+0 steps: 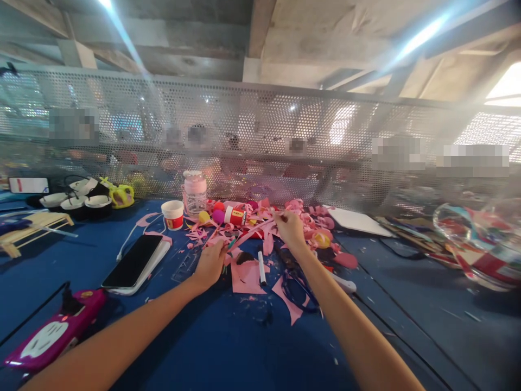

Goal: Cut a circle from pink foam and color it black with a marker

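A pink paper strip (253, 232) stretches between my two hands above a heap of pink scraps. My left hand (209, 265) is closed at the strip's lower end, with a small greenish tip showing by its fingers. At the upper end, my right hand (290, 227) pinches the strip. Below them lie a pink paper sheet (243, 282), a white marker (261, 268) and blue-handled scissors (293, 288), partly hidden by my right forearm. A red-and-white paper cup (236, 215) rests on its side in the scraps.
An upright paper cup (173, 215) and pink-lidded bottle (195, 193) stand behind my left hand. To the left are a phone (133, 260) and a magenta device (57, 331). A clear plastic container (494, 260) sits right. A perforated metal screen (260, 136) borders the back.
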Action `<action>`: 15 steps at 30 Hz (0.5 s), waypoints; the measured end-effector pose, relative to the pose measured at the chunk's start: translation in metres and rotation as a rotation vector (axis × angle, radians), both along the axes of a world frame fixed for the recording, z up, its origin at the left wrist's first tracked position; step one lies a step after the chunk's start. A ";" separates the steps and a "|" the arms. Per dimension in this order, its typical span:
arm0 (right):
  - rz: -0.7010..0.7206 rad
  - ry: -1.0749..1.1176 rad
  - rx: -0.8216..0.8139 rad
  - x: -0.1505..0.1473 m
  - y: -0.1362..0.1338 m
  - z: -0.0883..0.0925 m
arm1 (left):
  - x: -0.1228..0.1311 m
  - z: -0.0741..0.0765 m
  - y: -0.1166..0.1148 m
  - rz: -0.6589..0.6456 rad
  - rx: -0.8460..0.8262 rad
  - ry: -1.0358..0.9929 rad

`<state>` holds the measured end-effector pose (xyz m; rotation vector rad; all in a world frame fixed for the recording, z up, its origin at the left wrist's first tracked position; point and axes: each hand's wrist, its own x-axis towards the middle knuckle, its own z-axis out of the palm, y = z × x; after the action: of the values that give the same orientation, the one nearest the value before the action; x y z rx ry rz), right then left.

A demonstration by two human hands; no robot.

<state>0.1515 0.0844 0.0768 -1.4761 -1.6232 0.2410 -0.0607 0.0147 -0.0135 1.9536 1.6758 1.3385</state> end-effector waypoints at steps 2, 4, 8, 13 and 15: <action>-0.017 0.009 -0.014 0.001 0.003 -0.004 | 0.000 -0.001 0.001 0.025 -0.002 -0.001; -0.014 0.024 -0.047 0.002 0.007 -0.009 | -0.001 -0.001 0.003 0.064 -0.007 -0.025; 0.003 0.053 -0.095 -0.004 0.011 -0.019 | -0.010 -0.004 0.011 0.186 -0.024 -0.125; -0.011 0.097 -0.101 -0.019 0.002 -0.023 | -0.017 -0.012 0.018 0.258 -0.004 -0.238; -0.010 0.114 -0.104 -0.024 -0.004 -0.020 | -0.016 -0.013 0.019 0.227 0.015 -0.276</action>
<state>0.1272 0.0803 0.0566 -1.5196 -1.5312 0.4025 -0.0771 0.0336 -0.0262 1.5349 1.7904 1.6188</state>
